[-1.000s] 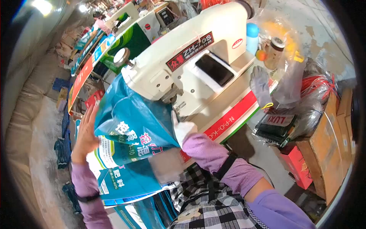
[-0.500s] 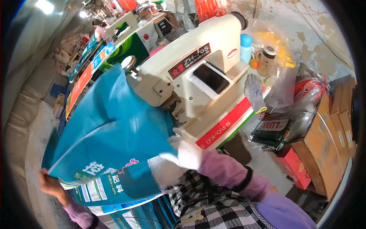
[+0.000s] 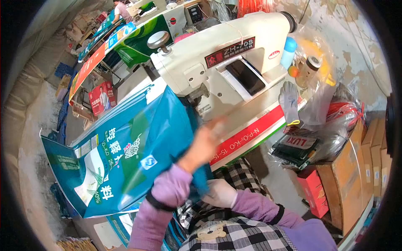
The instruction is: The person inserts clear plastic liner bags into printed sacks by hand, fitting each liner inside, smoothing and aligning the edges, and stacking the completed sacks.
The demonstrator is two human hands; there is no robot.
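Observation:
A teal printed fertilizer sack (image 3: 163,125) lies across the front of an industrial sewing machine (image 3: 234,42), its near edge by the needle area. My right hand (image 3: 221,193), in a white glove, is closed on the sack's lower right edge close to my lap. My bare left hand (image 3: 201,146) reaches over the sack toward the machine bed; motion smears its fingers, so their pose is unclear. More teal sacks (image 3: 113,113) are stacked beneath and behind this one.
A phone (image 3: 246,76) rests on the machine. To the right are a grey glove (image 3: 289,102), a blue bottle (image 3: 288,52), a jar (image 3: 307,72) and cardboard boxes (image 3: 347,184). Farther back, a person (image 3: 122,11) works by another table. A red box (image 3: 101,98) stands at left.
My left hand has left the sack's far left corner and crossed right toward the machine. The sack has dropped flatter, its print now turned sideways. My right hand has moved lower.

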